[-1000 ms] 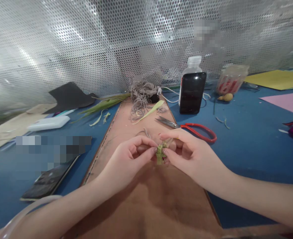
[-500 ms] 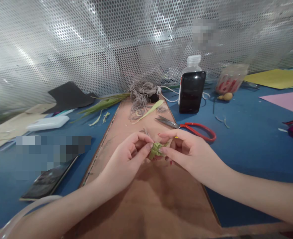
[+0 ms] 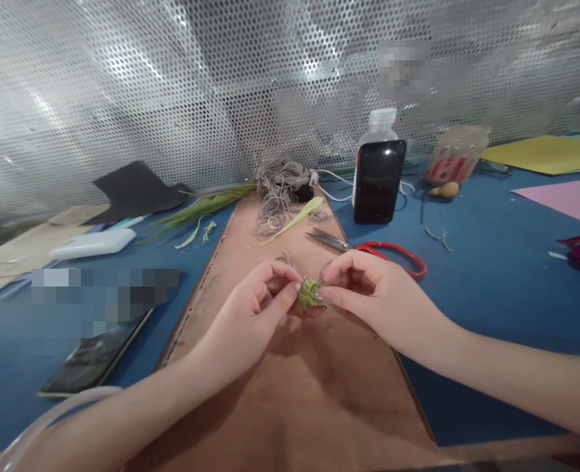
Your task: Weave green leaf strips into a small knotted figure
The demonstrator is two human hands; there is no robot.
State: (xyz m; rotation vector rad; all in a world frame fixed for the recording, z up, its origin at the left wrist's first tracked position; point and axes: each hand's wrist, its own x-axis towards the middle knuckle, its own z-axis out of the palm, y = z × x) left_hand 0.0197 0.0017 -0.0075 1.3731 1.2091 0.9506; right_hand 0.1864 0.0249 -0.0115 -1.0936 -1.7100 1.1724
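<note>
The woven green leaf piece (image 3: 310, 295) is sitting between both hands, above the brown board (image 3: 290, 400). The left hand (image 3: 253, 311) is pinching its left side between thumb and forefinger; the right hand (image 3: 391, 301) is bringing thumb and forefinger to its right side, though whether they are gripping the leaf or a loose strand I cannot tell. With only fingertips bearing on something this small, a slackening left pinch could be letting the folds spring open; too hard a pull from the right could be splitting the leaf.

The board is lying lengthwise on a blue tabletop (image 3: 472, 308). Red-handled scissors (image 3: 339, 244) are resting across its right edge, just beyond the right hand. At the far end a tangle of grey cord (image 3: 281, 180) is lying near a pale leaf strip (image 3: 300, 219). Behind, a perforated metal screen (image 3: 250, 85) is closing off the table.
</note>
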